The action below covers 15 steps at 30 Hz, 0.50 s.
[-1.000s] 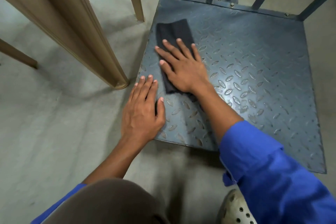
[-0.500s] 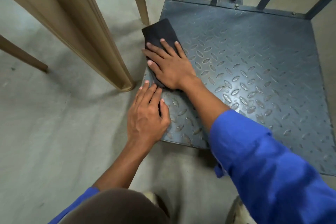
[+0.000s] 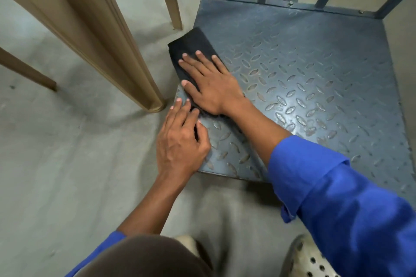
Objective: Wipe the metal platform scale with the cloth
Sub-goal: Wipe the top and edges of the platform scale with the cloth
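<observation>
Your right hand (image 3: 211, 84) has its fingers (image 3: 203, 62) spread flat on the black cloth (image 3: 191, 48), at the platform scale's (image 3: 304, 74) left edge, long axis pointing away from you. Most of the plate lies rightward, so I'd sweep that way. Left hand (image 3: 180, 139) rests flat beside it.

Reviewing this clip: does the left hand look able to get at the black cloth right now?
Probably yes. The left hand rests on the platform scale, fingertips right beside the cloth; the right hand, pressed flat on it, leaves its far end bare.
</observation>
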Each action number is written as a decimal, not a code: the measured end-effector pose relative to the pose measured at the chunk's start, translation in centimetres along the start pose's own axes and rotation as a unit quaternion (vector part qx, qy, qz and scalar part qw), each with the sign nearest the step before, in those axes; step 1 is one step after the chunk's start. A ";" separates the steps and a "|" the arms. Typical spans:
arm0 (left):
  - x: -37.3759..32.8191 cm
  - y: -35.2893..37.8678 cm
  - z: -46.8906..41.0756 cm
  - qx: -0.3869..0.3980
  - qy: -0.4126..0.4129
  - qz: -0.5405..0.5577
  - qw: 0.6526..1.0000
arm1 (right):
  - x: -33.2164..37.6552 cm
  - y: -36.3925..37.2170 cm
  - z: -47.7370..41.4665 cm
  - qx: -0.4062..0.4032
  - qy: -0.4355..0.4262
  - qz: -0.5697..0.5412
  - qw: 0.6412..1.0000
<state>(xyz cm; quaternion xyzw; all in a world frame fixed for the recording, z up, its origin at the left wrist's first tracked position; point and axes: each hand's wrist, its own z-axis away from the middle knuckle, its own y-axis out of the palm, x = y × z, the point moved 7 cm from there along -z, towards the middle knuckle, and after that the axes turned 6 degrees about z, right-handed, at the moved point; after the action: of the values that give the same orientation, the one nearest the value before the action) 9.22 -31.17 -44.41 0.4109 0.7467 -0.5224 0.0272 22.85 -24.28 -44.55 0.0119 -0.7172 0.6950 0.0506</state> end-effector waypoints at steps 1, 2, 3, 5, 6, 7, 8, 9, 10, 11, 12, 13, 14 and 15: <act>0.1 0.0 0.0 0.001 0.001 0.003 1.000 | -0.7 0.0 1.2 -0.013 0.002 -0.001 1.000; 0.1 0.0 0.1 0.003 -0.001 0.007 1.000 | -2.1 -0.2 2.3 -0.024 0.028 -0.004 0.999; 0.1 0.0 0.1 0.005 -0.003 0.012 1.000 | -4.0 -0.3 3.4 -0.031 0.072 -0.008 0.997; 0.2 0.1 0.1 0.007 -0.004 0.020 1.000 | -7.9 -0.6 5.7 -0.042 0.172 -0.015 0.984; 0.1 0.1 0.1 0.011 -0.006 0.023 1.000 | -9.3 -0.7 6.7 -0.048 0.213 -0.017 0.976; 0.1 0.2 0.1 0.019 -0.007 0.023 1.000 | -9.9 -0.8 7.5 -0.054 0.248 -0.020 0.967; 0.0 0.3 0.0 0.028 -0.007 0.022 0.999 | -9.6 -0.8 8.1 -0.059 0.276 -0.020 0.959; -0.1 0.4 -0.1 0.040 -0.007 0.021 0.999 | -8.6 -0.9 8.7 -0.065 0.295 -0.014 0.953; -0.1 0.5 -0.2 0.056 -0.007 0.020 0.998 | -6.9 -0.8 9.1 -0.067 0.298 -0.004 0.952; -0.2 0.7 -0.3 0.074 -0.007 0.016 0.997 | -5.0 -0.6 9.4 -0.067 0.283 0.004 0.957; -0.2 0.9 -0.4 0.093 -0.004 0.007 0.996 | -3.1 -0.3 9.7 -0.068 0.255 0.005 0.965; -0.2 1.2 -0.6 0.111 0.002 -0.006 0.994 | -1.9 0.0 10.0 -0.070 0.221 0.003 0.973; -0.2 1.4 -0.6 0.131 0.007 -0.021 0.991 | -1.4 0.1 10.2 -0.071 0.193 -0.001 0.979; -0.2 1.6 -0.6 0.148 0.010 -0.036 0.988 | -1.9 0.1 10.0 -0.070 0.177 -0.003 0.982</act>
<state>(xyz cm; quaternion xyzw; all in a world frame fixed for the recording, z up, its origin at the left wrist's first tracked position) 10.59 -30.62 -45.33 0.3887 0.6754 -0.6238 -0.0606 24.16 -34.40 -45.08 -0.1123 -0.7438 0.6340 0.1793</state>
